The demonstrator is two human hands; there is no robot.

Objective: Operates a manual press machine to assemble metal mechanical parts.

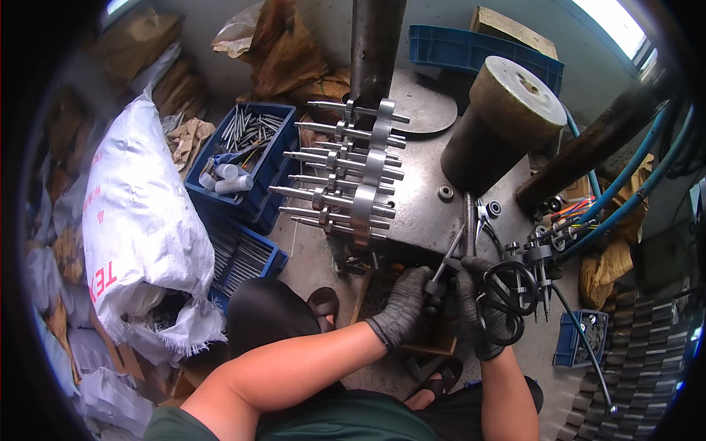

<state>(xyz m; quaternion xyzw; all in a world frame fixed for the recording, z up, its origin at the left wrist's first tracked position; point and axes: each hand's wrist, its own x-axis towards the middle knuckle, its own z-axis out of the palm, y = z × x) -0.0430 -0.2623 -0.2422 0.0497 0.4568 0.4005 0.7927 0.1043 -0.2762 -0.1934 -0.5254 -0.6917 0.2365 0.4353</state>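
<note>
My left hand (407, 301), in a grey knit glove, is closed around the lower end of a thin metal rod (450, 259) at the front edge of a steel work plate (419, 213). My right hand (482, 305), in a dark glove, grips the same small assembly from the right and has several black rubber rings (507, 298) hanging over it. A vertical metal pin (468, 220) stands just above both hands. A stack of metal shafts with flanges (353, 173) lies on the plate, up and left of my hands.
A large cylinder block (504, 121) stands on the plate. Blue crates of metal rods (246, 158) and a white sack (140, 220) are on the left. Blue hoses (625, 184) and a valve fitting (540, 257) are on the right, with a small blue bin (585, 338) below.
</note>
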